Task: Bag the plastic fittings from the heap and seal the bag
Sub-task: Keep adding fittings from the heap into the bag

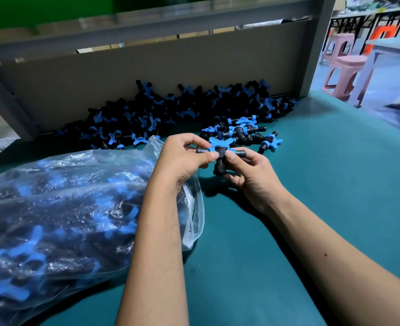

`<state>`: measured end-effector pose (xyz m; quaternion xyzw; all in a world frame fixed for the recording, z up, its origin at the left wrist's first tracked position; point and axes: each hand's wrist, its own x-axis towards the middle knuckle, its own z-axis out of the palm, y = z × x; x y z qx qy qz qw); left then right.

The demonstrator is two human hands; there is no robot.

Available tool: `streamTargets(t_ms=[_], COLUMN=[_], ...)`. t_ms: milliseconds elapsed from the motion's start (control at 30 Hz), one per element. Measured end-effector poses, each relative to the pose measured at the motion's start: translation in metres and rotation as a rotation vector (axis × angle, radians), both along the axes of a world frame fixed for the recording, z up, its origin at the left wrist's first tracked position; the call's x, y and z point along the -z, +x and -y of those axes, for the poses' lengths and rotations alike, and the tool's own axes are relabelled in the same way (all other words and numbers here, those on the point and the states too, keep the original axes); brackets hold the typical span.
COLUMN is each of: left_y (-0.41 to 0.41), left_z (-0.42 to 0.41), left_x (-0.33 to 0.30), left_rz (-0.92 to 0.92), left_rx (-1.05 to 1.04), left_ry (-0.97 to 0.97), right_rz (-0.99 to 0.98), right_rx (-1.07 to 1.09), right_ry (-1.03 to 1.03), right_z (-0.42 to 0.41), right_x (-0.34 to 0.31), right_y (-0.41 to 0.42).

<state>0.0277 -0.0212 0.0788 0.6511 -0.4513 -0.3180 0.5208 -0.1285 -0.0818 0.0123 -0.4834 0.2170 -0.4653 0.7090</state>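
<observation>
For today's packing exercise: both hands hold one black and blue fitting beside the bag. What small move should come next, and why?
Probably carry the black and blue plastic fitting, pinched by the left hand and right hand, left into the clear plastic bag, whose mouth lies unsealed.

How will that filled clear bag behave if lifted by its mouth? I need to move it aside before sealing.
Probably heavy: the clear bag bulges with black and blue fittings. Its thin crinkled film looks floppy, so it would likely sag rather than hold shape. The mouth lies open beside the left hand, so tipping it that way could spill fittings onto the green table.
</observation>
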Motion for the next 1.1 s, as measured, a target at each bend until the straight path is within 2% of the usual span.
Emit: streamTargets(t_ms=[167, 267, 367, 500, 733, 833, 933, 1033, 1100], left_y=[0.003, 0.003, 0.0, 0.001, 0.003, 0.001, 0.0, -0.001, -0.002], left_z=[0.001, 0.001, 0.0, 0.0, 0.002, 0.004, 0.006, 0.005, 0.004], left_x=[-0.003, -0.003, -0.002, 0.0, 0.0, 0.0, -0.001, -0.002, -0.002], left_rz=[-0.061, -0.051, 0.024, 0.1, 0.023, -0.009, -0.041, -0.03, -0.011], left_rx=[-0.098, -0.092, 0.009, 0.042, -0.098, -0.186, -0.25, -0.21, -0.169], left_ry=[-0.066, -0.072, -0.03, 0.007, -0.007, -0.062, -0.103, -0.07, -0.044], right_rz=[0.02, 0.031, -0.029, -0.093, 0.066, -0.047, -0.209, -0.335, -0.35], right_rx=[0.211, 0.192, 0.085, 0.079, 0.225, 0.302, 0.32, 0.356, 0.4], right_ry=[0.145, 0.139, 0.017, -0.056, 0.13, 0.033, -0.18, -0.35, -0.363], right_z=[0.005, 0.005, 0.002, 0.0, 0.007, 0.006, -0.001, -0.005, -0.003], right_x=[0.003, 0.003, 0.003, 0.004, 0.005, 0.008, 0.01, 0.012, 0.013], right_y=[0.0, 0.001, 0.003, 0.004, 0.001, 0.006, 0.014, 0.015, 0.013])
